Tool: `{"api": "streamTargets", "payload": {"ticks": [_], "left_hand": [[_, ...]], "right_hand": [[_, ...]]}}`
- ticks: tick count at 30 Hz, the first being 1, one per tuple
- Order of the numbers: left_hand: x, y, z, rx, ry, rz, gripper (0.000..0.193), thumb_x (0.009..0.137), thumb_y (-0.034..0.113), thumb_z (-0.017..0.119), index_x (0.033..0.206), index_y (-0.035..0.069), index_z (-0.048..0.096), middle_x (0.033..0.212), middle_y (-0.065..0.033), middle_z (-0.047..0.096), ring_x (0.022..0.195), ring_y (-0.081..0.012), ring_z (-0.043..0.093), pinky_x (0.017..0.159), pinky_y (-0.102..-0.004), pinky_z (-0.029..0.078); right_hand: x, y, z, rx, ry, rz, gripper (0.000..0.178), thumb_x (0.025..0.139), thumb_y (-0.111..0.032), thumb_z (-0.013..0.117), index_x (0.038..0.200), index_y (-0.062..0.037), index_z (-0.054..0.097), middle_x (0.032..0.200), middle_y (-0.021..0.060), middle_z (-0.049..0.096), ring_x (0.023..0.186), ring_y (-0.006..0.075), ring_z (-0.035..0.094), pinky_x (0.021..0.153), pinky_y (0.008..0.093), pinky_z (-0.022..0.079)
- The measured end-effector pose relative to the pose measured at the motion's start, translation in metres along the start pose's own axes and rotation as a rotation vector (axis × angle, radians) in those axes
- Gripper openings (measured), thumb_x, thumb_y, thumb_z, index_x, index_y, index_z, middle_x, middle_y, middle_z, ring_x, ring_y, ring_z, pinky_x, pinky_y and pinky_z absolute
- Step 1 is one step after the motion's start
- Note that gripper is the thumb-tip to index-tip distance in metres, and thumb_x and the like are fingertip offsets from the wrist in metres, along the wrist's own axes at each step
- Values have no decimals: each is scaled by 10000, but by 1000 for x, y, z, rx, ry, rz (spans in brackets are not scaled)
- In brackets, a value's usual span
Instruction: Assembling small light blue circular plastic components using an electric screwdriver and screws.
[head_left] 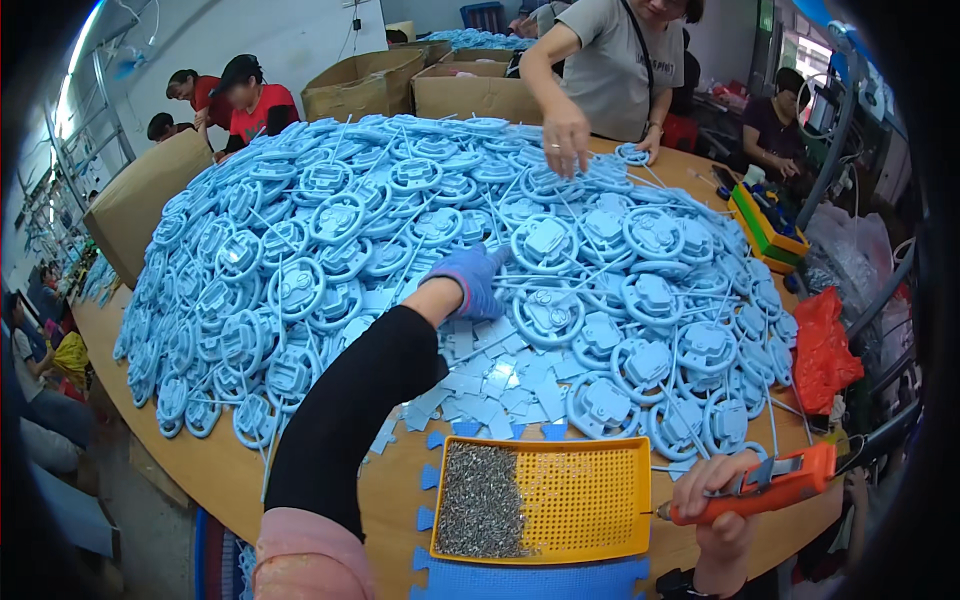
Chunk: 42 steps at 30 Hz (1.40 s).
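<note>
A large heap of light blue plastic wheel-shaped parts (300, 287), each with a boxy centre and many with thin rods, covers the table. My left hand (468, 280), in a blue-purple glove, reaches into the middle of the heap with fingers stretched toward the parts; it touches or hovers just over them. Below it lie loose thin blue square plates (490, 385). My right hand (722, 505) is wrapped round an orange electric screwdriver (765, 487), its bit pointing left at the right edge of a yellow perforated tray (590, 490). Small metal screws (480, 500) fill the tray's left part.
Blue foam mat (530, 578) lies under the tray. Across the table a person (610, 75) reaches over the heap. A red plastic bag (825, 350) and a yellow-green bin (765, 225) sit at right. Cardboard boxes (475, 95) stand behind; other people work further back.
</note>
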<state>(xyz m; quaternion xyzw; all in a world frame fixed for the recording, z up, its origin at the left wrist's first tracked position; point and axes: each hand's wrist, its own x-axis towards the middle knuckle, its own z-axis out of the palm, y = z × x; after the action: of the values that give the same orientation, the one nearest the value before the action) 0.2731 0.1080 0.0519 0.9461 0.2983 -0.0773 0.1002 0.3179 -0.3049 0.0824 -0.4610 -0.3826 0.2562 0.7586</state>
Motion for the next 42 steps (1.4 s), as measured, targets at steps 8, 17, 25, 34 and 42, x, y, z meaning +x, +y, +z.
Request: {"api": "streamTargets", "payload": {"ticks": [8,17,25,34,42], "left_hand": [[-89,9,18,69,91,348,968,656,257,739,1482,52,278,1183,-233,592,1085,-398,572,940,-438,455],[-192,33,41,-727,709,523,564,867,4,554,1412,8,409,1340,-132,545,1219,-256,539,1042,-388,420],[-363,109,97,-82,425,937,478,818,215,621,1284,271,534,1212,-89,536,1099,-321,591,927,-460,483],[-352,105,136,53,323,860,526,846,218,573,1341,368,478,1249,-97,525,1133,-317,545,942,-490,444],[-374,92,118,-144,242,573,560,742,281,719,1258,130,561,1198,-169,586,1079,-345,588,912,-475,454]], "right_hand": [[16,-1,9,8,-45,38,423,815,-336,760,1005,-66,495,750,46,541,666,161,544,565,289,446],[22,60,7,50,29,-133,360,895,-326,680,1042,-46,508,739,53,569,662,174,573,612,307,474],[33,69,15,61,42,-158,447,885,-463,663,998,-49,539,733,56,574,632,178,568,546,298,468],[37,77,20,43,74,-142,425,857,-454,704,942,-74,533,688,49,564,603,174,562,538,297,464],[35,76,18,27,91,-155,395,863,-430,704,897,-80,524,668,46,555,577,171,551,536,299,462]]}}
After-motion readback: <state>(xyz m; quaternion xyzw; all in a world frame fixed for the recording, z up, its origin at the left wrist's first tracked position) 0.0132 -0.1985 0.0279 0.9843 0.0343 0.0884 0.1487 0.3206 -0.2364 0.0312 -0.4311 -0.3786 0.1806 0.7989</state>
